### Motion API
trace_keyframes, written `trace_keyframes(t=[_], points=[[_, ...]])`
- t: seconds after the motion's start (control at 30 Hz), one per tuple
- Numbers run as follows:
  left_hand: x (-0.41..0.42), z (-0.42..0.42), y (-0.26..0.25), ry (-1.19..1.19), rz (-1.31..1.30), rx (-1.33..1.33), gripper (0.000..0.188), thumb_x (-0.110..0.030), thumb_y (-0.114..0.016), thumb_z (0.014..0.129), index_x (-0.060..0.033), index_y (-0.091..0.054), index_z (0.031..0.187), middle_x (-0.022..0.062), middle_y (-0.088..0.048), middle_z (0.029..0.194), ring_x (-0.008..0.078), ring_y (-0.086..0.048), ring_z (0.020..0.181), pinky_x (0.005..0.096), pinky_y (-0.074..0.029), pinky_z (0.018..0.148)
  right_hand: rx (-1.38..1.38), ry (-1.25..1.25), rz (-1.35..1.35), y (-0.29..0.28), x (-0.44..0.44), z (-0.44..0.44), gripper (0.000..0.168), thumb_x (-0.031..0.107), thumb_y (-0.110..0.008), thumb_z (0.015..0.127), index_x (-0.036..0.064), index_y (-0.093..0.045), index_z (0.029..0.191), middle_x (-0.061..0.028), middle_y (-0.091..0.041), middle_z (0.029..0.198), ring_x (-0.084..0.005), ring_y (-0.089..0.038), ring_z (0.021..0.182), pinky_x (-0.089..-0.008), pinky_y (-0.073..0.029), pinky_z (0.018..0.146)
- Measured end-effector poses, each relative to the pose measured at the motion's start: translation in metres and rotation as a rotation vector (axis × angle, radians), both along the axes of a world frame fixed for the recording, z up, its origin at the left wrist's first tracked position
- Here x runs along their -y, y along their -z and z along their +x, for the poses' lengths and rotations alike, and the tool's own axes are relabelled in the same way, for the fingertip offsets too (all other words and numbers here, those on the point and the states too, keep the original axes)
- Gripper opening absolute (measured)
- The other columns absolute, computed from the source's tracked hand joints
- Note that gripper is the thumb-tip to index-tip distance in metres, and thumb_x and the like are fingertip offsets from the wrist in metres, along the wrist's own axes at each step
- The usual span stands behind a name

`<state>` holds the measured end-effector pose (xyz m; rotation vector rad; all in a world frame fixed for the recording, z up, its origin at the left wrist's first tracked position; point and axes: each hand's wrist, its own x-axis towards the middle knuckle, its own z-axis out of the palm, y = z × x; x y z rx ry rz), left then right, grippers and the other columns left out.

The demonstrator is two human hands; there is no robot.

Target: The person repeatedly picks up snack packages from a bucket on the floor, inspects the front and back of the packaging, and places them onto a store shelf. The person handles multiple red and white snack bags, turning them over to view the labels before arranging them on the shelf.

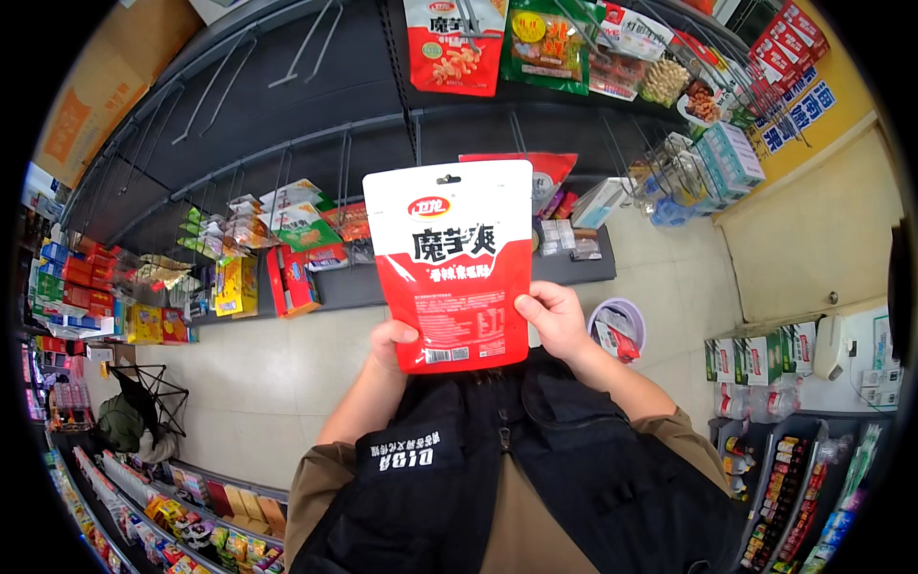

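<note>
A red and white snack pouch (455, 265) with a hang hole at its top is held up in front of my chest, its printed back towards me. My left hand (393, 343) grips its lower left edge, thumb on the face. On the right edge, a little higher, my right hand (556, 319) pinches it the same way; the fingers of both hands are mostly hidden behind the pouch. Beyond it stands a dark shelf rack with metal hooks. A similar red and white pouch (459, 64) hangs at the top, beside a green snack bag (549, 46).
Bare wire hooks (308, 43) project from the rack. Snack boxes (237, 287) and bags sit on its lower shelf (358, 287). A lilac waste bin (642, 323) holds wrappers on the floor to the right. A folding stool frame (161, 391) stands at left; drink shelves (778, 488) stand at lower right.
</note>
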<state>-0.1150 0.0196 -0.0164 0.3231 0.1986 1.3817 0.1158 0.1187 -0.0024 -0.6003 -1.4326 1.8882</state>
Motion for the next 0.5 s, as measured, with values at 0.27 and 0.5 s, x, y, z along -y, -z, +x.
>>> trace_keyframes(t=[0.27,0.5], points=[[-0.029,0.046,-0.02,-0.246,0.202,-1.19,0.068,-0.014,-0.048,0.083,0.0073,-0.018,0.14,0.0258,-0.013,0.147,0.039,-0.016,0.136,0.045,-0.02,0.11,-0.005,-0.005,0.235,-0.017,0.016,-0.049,0.086,0.028,-0.068,0.082,0.003,-0.014,0.144,-0.0172,-0.019,0.147,-0.0282,-0.017,0.137,-0.0376,-0.02,0.109],[-0.038,0.005,-0.049,-0.219,0.576,-1.778,0.077,-0.027,-0.067,0.075,-0.0064,-0.031,0.14,0.0231,-0.013,0.147,0.0435,-0.013,0.135,0.0484,-0.018,0.109,-0.345,0.255,-0.48,-0.014,0.002,-0.064,0.036,0.01,-0.05,0.09,-0.001,-0.045,0.125,-0.0144,-0.056,0.118,-0.0237,-0.058,0.105,-0.0378,-0.049,0.089]])
